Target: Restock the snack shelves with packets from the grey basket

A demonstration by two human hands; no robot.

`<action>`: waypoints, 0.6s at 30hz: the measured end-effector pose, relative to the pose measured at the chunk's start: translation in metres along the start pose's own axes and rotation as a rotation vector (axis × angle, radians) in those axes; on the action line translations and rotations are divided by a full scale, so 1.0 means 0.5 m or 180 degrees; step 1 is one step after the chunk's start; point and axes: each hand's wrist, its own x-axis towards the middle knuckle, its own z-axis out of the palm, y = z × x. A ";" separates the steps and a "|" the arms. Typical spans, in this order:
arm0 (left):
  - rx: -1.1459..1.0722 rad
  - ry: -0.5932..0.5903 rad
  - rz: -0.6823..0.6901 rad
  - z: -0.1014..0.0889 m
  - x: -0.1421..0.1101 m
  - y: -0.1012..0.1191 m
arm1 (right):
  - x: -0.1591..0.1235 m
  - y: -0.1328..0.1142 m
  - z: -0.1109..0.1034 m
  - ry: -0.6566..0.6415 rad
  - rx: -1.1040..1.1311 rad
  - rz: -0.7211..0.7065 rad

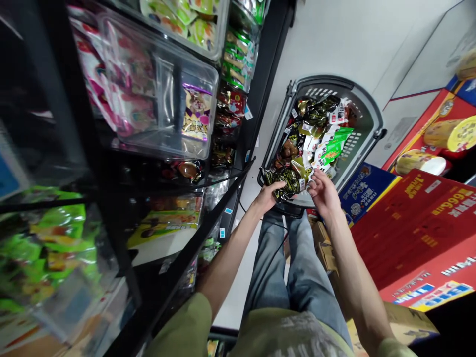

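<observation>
My left hand [267, 197] is closed on a black snack packet [285, 183] with gold print, its thumb lying across the top. The packet is over the near end of a grey plastic shopping basket [372, 111]. My right hand [323, 192] is just right of that packet, fingers loosely bent and apart, with nothing visible in them. Inside the basket are several more black and gold packets [322, 110], a green and white packet [334, 146] and a red and white packet [339, 114]. My left fingers are mostly hidden under the packet.
On the left a black shelf rack [266, 64] carries clear plastic bins [167, 124] of bagged snacks; one holds a purple-edged packet [196, 111]. Red cartons [412, 233] and a blue box [366, 191] stand on the right. A thin dark cable [243, 206] hangs near my left arm.
</observation>
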 end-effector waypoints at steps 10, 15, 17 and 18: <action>0.1464 0.1256 0.0461 -0.022 0.122 0.016 | 0.021 0.018 -0.004 0.0145 -0.0413 -0.0390; 0.1495 0.1346 0.0940 -0.054 0.164 0.060 | 0.026 0.025 -0.028 0.0223 -0.0539 -0.0444; 0.1402 0.1554 0.1280 -0.074 0.164 0.077 | 0.027 0.027 -0.034 0.0227 -0.0558 -0.0459; 0.1353 0.1677 0.1366 -0.085 0.162 0.086 | 0.027 0.028 -0.036 0.0226 -0.0557 -0.0464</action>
